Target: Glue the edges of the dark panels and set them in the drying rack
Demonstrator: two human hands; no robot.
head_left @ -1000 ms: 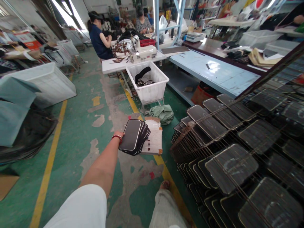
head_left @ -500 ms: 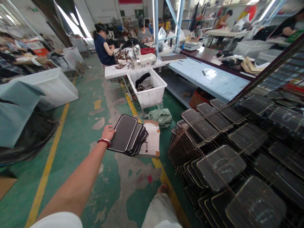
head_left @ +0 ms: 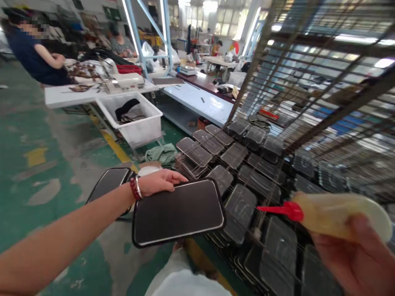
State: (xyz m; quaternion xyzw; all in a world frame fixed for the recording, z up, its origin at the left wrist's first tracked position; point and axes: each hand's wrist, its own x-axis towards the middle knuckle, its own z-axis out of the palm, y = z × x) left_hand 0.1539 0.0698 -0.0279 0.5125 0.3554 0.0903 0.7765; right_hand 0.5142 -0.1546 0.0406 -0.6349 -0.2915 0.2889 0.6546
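Observation:
My left hand (head_left: 162, 181), with a red bead bracelet at the wrist, grips the top edge of a dark rounded rectangular panel (head_left: 182, 211) with a pale line along its border. The panel is held in the air, tilted toward me. Behind my forearm lies a stack of similar panels (head_left: 112, 181), partly hidden. On the right, my right hand (head_left: 348, 255) is wrapped round a squeeze bottle (head_left: 333, 213) of yellowish liquid. Its red pointed nozzle (head_left: 285, 209) points left, over a wire rack (head_left: 257, 228) where many such panels lie in rows.
A raised wire grid (head_left: 324, 74) slants across the upper right. Beyond the rack stand a blue-topped table (head_left: 197, 96) and a white bin (head_left: 142, 129) with dark pieces inside. A green cloth bundle (head_left: 162, 154) lies on the floor. A person (head_left: 33, 53) sits at a sewing table.
My left hand has moved right, away from the stack, with one panel in it. My right hand and the bottle have come into view. The view has swung right toward the rack.

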